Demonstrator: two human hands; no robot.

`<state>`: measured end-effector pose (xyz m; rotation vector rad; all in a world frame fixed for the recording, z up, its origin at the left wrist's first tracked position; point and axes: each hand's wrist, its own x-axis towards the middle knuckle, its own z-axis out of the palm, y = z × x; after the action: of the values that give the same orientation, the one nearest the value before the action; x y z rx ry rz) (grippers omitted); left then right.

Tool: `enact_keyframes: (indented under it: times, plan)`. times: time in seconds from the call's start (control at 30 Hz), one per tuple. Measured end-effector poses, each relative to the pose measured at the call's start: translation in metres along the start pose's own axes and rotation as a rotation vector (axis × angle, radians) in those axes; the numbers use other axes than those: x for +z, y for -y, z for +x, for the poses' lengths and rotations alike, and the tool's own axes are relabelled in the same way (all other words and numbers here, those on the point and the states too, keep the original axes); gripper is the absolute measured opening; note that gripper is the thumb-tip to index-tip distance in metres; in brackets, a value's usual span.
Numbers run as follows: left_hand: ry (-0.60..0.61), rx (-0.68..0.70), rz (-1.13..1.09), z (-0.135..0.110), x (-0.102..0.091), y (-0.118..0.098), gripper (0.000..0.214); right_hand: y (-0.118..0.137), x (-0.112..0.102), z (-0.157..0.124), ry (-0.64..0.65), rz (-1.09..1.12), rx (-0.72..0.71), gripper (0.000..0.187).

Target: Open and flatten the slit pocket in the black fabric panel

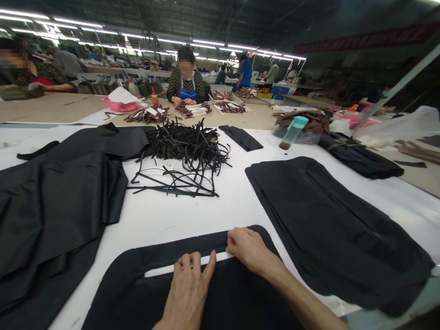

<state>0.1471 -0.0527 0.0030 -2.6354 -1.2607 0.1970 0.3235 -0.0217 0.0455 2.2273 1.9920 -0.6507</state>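
A black sheet panel (151, 302) with rounded corners lies in front of me on the white table. Across its upper part runs a narrow white band (160, 271), which looks like a slot with the white surface showing through. My left hand (189, 288) rests flat on the panel, fingers stretched over the band and holding nothing. At the band's right end, my right hand (249, 250) is closed with curled fingers against the panel; what is pinched there is hidden.
A heap of thin black strips (187, 144) lies ahead. Large black sheets (55, 206) cover the left side, and stacked black panels (330, 224) lie right. Beyond are a folded black piece (241, 137), a teal-lidded bottle (294, 132) and a seated co-worker (185, 80).
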Motion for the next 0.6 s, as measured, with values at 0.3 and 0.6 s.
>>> enact_keyframes:
  times: [0.3, 0.6]
  plan:
    - [-0.218, 0.125, -0.032, 0.013, 0.008, -0.016, 0.04, -0.017, 0.008, 0.0, -0.003, 0.111, -0.026, 0.003]
    - [-0.179, 0.127, -0.035, 0.016, 0.001, -0.021, 0.044, -0.045, 0.007, -0.006, -0.04, 0.161, -0.025, 0.005]
